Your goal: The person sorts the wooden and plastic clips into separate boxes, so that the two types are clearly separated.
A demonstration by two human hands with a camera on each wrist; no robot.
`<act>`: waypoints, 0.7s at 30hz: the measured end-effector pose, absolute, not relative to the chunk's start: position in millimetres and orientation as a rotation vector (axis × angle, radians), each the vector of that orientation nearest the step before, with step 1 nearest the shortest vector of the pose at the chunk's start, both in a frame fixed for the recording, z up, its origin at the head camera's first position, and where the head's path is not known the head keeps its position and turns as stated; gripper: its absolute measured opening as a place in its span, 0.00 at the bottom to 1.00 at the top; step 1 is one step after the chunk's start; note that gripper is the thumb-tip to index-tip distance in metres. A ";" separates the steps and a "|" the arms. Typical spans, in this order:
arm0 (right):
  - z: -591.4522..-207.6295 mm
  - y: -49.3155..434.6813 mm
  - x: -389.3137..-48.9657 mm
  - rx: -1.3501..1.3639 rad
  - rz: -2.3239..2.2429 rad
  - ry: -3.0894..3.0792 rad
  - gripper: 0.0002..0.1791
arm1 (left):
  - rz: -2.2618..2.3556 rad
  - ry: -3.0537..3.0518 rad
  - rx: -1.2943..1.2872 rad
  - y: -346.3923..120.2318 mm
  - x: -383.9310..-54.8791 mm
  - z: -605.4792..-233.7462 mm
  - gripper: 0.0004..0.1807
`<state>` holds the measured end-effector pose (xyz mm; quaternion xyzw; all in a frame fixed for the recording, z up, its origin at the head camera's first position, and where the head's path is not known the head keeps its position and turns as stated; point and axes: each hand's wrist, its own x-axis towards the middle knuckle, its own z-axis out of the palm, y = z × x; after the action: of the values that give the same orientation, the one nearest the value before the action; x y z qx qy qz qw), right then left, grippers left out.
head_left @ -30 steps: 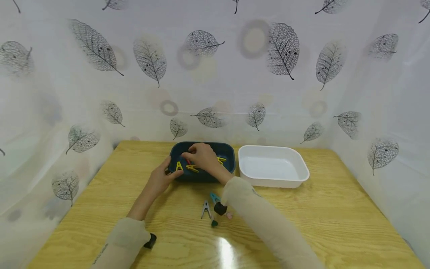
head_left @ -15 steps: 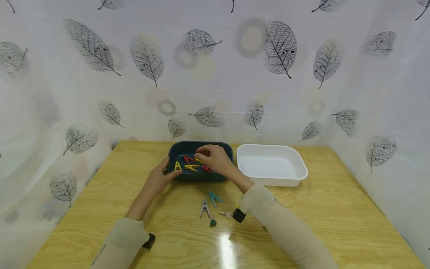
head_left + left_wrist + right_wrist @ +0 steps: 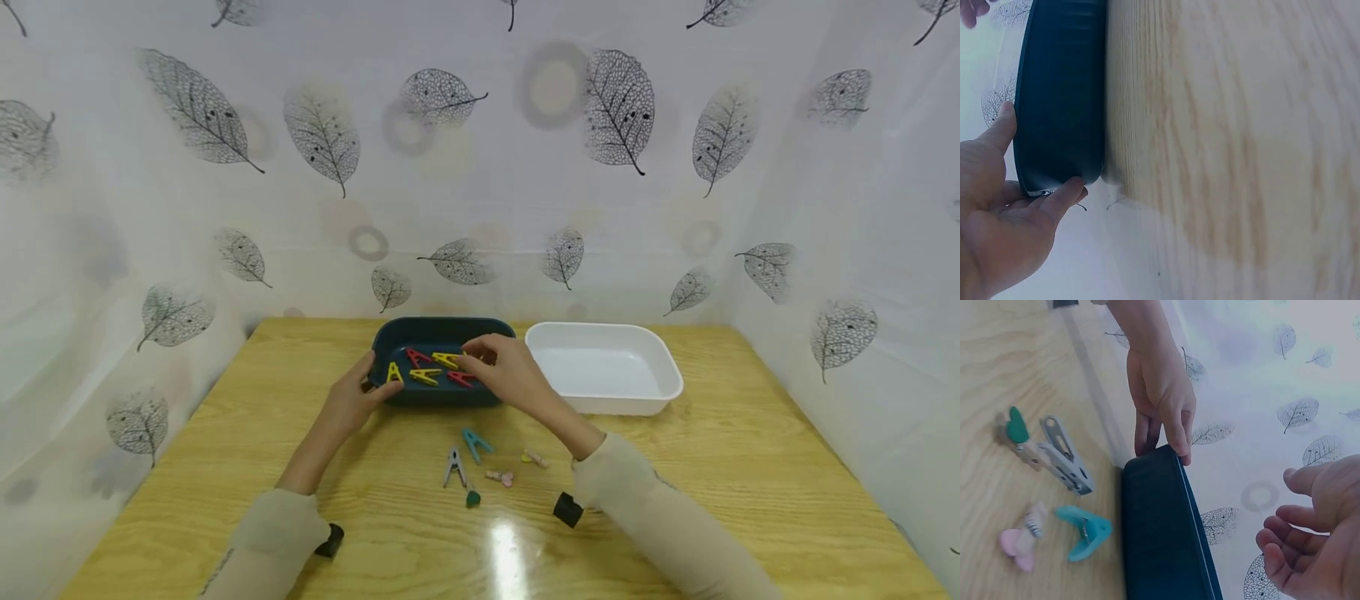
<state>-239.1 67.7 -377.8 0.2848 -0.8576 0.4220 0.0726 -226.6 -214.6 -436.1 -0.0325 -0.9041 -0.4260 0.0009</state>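
My left hand (image 3: 352, 402) grips the left end of a dark teal bin (image 3: 1063, 94), thumb on its near side. Inside the bin lie plastic clothespins: yellow ones such as the clothespin (image 3: 424, 377), and red ones such as the clothespin (image 3: 417, 358). My right hand (image 3: 510, 367) hovers over the bin's right part, fingertips beside another yellow clothespin (image 3: 446, 360). In the right wrist view its fingers are loosely curled with nothing between them. The hand hides the bin's right end.
A white bin (image 3: 603, 367) stands right of the dark one. On the table in front lie a turquoise clothespin (image 3: 476, 444), a grey clothespin (image 3: 454, 467), and small wooden ones with pink (image 3: 1021, 544), green (image 3: 1017, 428) and yellow decorations. A leaf-print curtain (image 3: 472, 167) surrounds the table.
My right hand has moved right across the bin, uncovering red and yellow clothespins inside it. Its forearm has shifted right, exposing small clothespins on the table. The left hand keeps its hold.
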 end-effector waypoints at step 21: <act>-411.8 108.5 -191.3 0.657 1.259 -2.650 0.12 | -1.333 -2.846 -0.099 -214.8 -224.9 -435.0 0.50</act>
<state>-191.3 108.5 -411.8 0.2181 -0.8794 0.4178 0.0676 -224.9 -214.8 -435.0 -0.0316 -0.9052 -0.4239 -0.0013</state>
